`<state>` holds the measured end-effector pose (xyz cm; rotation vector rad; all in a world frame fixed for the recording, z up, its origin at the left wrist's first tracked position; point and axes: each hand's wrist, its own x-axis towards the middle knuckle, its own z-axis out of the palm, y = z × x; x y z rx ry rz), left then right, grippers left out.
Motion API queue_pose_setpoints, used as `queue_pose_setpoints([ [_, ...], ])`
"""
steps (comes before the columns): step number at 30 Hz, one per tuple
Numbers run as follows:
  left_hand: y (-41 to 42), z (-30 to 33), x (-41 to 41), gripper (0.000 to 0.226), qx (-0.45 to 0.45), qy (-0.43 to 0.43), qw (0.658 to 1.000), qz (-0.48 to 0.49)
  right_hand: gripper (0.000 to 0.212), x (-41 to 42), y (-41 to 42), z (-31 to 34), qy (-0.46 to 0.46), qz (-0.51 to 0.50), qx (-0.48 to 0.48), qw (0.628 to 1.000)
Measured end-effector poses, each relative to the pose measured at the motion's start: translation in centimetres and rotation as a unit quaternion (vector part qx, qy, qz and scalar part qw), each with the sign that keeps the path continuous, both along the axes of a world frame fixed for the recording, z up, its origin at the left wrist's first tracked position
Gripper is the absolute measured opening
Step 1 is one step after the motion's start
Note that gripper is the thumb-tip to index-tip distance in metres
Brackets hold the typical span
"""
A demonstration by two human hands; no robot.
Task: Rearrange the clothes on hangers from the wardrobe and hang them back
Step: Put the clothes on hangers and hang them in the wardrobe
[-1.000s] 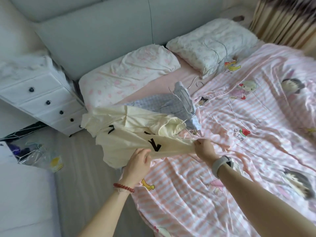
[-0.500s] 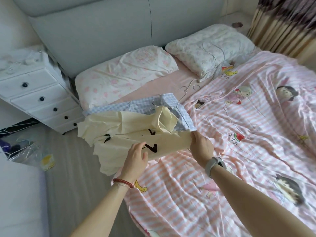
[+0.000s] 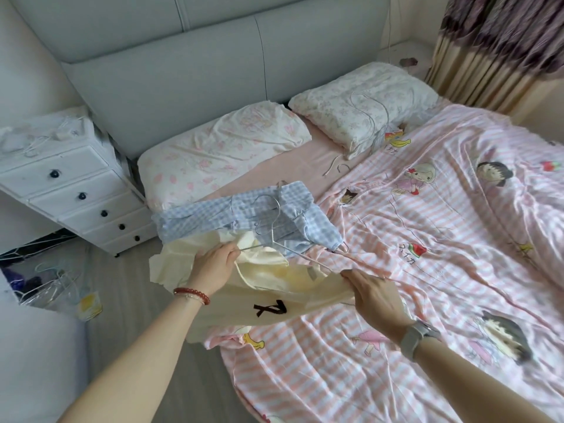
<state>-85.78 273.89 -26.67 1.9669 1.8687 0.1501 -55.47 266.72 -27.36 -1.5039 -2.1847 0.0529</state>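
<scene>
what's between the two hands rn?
Head view: the cream shirt spans from left hand to right hand, with a wire hanger above its collar.

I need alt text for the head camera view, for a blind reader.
Two hands hold a cream shirt over a pink striped bed: the left hand pinches a wire hanger, the right hand grips the shirt's edge. A blue checked garment lies behind it.

A bed with a pink striped cartoon sheet fills the room from centre to 4 o'clock. Two floral pillows lie against a padded grey headboard at 12. White drawers stand at 9, curtains at 2, grey floor at 7.
</scene>
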Motion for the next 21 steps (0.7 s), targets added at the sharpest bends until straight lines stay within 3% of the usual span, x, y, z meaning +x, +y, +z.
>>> queue_pose_setpoints([
  [3,-4.9,0.7,0.6,0.021,0.068,-0.056,0.996,0.014,0.023,1.7,-1.8,-0.4,0.012,-0.059,-0.06,0.996],
  [6,-10.4,1.4,0.7,0.019,0.156,-0.087,0.982,0.057,0.043,1.7,-4.6,-0.5,0.066,-0.044,-0.114,0.99],
  [9,-15.7,3.1,0.5,0.024,0.201,-0.08,0.972,0.088,0.058,0.2,-7.5,0.0,0.065,-0.018,-0.135,0.989],
  [11,-19.3,4.7,0.3,0.025,0.225,-0.053,0.966,0.116,0.055,-0.9,-9.0,0.5,0.04,0.0,-0.118,0.992],
  [16,-28.1,6.1,0.0,0.018,0.139,-0.077,0.972,0.171,0.045,-3.6,-11.4,2.0,0.035,0.024,-0.079,0.996],
  [21,-37.8,4.7,-1.9,0.021,0.086,-0.132,0.96,0.23,0.038,-7.2,-14.9,1.5,-0.05,0.14,-0.061,0.987],
])
